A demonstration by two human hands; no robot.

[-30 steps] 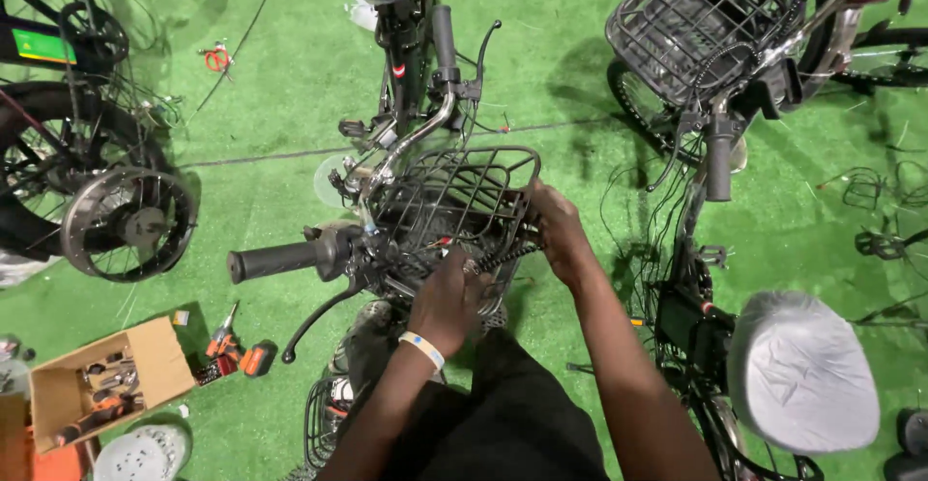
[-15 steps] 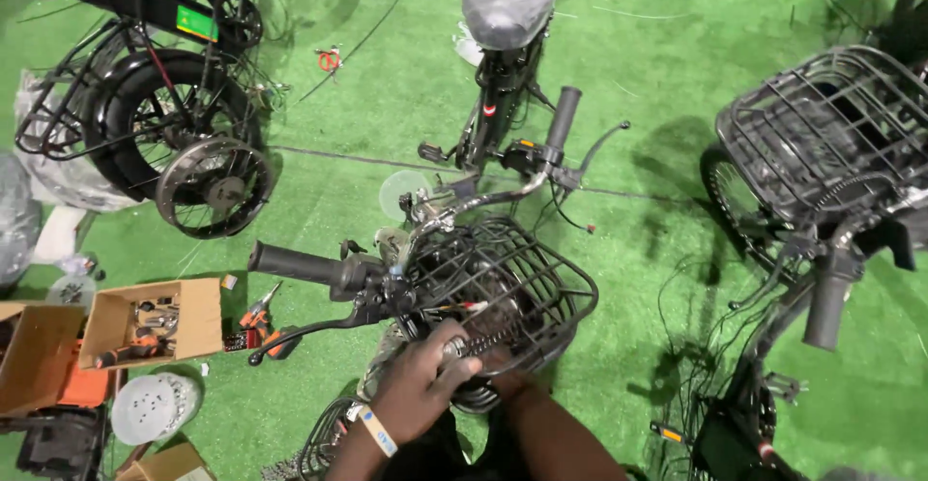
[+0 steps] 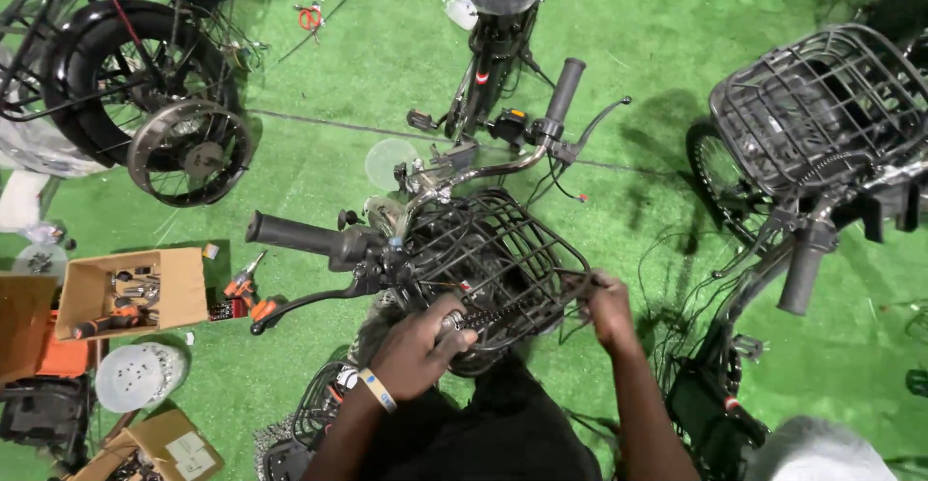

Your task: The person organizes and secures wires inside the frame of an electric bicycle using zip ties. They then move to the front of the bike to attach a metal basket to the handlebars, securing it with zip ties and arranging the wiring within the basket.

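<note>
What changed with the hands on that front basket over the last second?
The right hand slid from the far rim of the wire basket round to its near right edge. The left hand shifted a little along the near rim, now closed over the front bar. Both stayed on the basket; the bike and handlebar stayed put.

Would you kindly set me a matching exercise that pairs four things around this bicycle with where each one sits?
Things:
1. left hand
2. right hand
3. cardboard box
4. loose wheel

Places:
A. on the grass, far left, holding tools
B. on the near rim of the black wire basket
C. at the basket's right edge
D. on the grass at upper left, beside a bicycle tyre

Pairs: 1-B, 2-C, 3-A, 4-D
</note>
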